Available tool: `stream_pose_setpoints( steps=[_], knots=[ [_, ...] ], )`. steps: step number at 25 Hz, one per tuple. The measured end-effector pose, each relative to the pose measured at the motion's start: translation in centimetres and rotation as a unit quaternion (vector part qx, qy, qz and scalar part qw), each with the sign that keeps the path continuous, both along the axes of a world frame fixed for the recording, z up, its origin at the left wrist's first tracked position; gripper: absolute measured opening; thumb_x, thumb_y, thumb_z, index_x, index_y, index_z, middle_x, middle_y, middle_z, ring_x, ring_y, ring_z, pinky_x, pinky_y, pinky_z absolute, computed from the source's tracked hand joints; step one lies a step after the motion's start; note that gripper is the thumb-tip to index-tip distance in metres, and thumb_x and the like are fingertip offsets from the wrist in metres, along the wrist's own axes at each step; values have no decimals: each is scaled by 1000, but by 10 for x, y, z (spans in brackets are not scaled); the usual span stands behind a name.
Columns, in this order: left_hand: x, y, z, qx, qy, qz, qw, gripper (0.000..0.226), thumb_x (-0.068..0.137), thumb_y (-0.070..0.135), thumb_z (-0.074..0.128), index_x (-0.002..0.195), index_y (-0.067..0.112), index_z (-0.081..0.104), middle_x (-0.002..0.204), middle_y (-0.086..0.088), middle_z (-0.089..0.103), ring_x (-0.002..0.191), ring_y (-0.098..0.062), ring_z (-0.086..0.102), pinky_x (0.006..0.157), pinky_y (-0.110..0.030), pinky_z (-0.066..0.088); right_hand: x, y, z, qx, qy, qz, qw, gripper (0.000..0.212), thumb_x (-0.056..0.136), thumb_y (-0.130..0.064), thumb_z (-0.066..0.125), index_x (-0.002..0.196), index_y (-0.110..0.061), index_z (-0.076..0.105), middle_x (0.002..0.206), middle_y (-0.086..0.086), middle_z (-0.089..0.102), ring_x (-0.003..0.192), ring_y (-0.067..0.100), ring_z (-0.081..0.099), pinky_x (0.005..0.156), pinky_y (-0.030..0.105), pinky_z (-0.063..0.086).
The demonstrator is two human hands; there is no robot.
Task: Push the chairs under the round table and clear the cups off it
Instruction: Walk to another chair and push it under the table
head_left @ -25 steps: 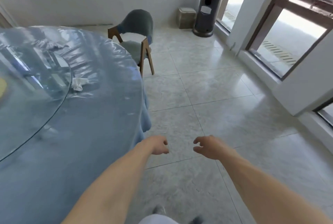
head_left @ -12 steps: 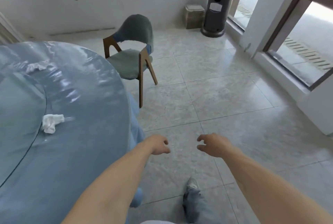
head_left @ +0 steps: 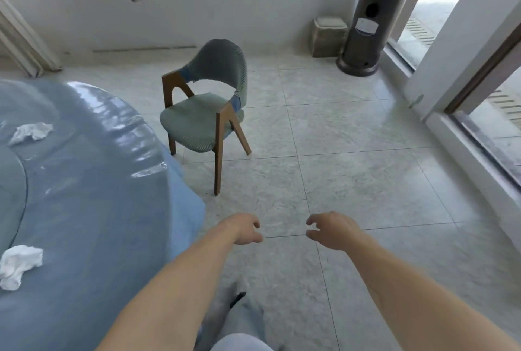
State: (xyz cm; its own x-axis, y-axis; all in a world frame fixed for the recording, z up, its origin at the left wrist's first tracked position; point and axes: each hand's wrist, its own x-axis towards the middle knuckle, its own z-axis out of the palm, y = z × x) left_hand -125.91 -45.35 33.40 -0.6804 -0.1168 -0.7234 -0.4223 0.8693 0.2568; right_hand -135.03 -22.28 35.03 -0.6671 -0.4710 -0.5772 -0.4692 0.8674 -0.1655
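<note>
1. Chair [head_left: 208,113], wood-framed with a grey-green seat and back, stands on your pale tiled floor [head_left: 366,181] just beside the round table [head_left: 93,209], not tucked under it.
2. Your table wears a glossy blue cover; 2 crumpled white tissues [head_left: 18,266] [head_left: 31,131] lie on it.
3. By the far wall you have a dark patio heater [head_left: 372,23] and windows.
4. Your left hand [head_left: 244,228] and right hand [head_left: 331,230] hang over the floor, fingers loosely curled, holding nothing.
5. Your chair sits ahead of both hands, well apart from them, toward the left one.
</note>
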Motion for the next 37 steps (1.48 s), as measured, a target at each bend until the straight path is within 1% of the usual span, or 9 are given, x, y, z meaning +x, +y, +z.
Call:
stream_pose_setpoints(
  steps=[3,7,12,17,22,27,29,32,37],
  knots=[
    [-67,-32,-8,4,3,1,1000,57,90,44,61,142,23,48,148,-4,47,131,-23,48,106,-39,42,-63,-31,-9,6,2,5,1000,43,94,-54,49,134,-36,53,131,-3,61,116,21,59,93,35,49],
    [-166,-86,-15,6,3,-18,1000,57,91,47,60,141,24,49,146,-4,49,127,-25,51,102,-39,46,-152,-87,-13,9,3,-2,1000,44,95,-55,49,134,-36,53,132,-3,60,118,20,58,94,36,49],
    [-276,-147,-5,6,1,-48,999,56,93,46,58,143,22,47,146,-4,48,127,-25,50,100,-38,46,-252,-156,-3,5,7,-13,1000,43,95,-54,48,134,-36,52,129,-4,62,115,19,60,94,37,50],
    [-369,-192,4,5,10,-69,998,56,94,47,57,143,21,47,146,-4,48,127,-25,50,103,-40,45,-338,-201,0,7,3,-13,1000,44,95,-54,48,135,-36,51,127,-4,63,115,18,59,93,36,49],
    [-467,-225,-7,-2,14,-52,999,55,91,47,58,140,24,50,143,-3,51,124,-24,53,101,-41,48,-441,-226,-16,11,-3,-7,1000,43,95,-54,48,134,-36,52,129,-4,62,115,18,59,93,36,50],
    [-591,-244,-13,-9,18,-35,999,56,90,46,58,140,22,50,142,-3,51,121,-24,55,100,-40,49,-584,-246,-24,4,2,15,1000,44,95,-53,49,135,-35,52,130,-4,61,116,19,59,93,34,50],
    [-644,-250,-10,-12,26,-17,999,56,89,47,59,139,23,51,141,-4,52,119,-24,56,99,-40,49,-645,-254,-21,3,4,30,1000,44,95,-54,48,135,-36,52,130,-4,62,116,19,59,93,35,49],
    [-715,-259,-3,-15,27,8,999,56,90,48,59,140,23,51,141,-3,52,121,-23,54,100,-38,46,-728,-266,-12,8,6,50,999,43,95,-53,47,135,-36,51,129,-5,62,118,18,57,91,35,47],
    [-796,-290,5,-21,22,31,999,56,94,46,56,143,20,48,144,-4,50,125,-24,51,102,-37,44,-828,-303,0,6,11,88,996,43,96,-52,48,136,-35,52,131,-3,61,117,19,58,93,35,48]
  ],
)
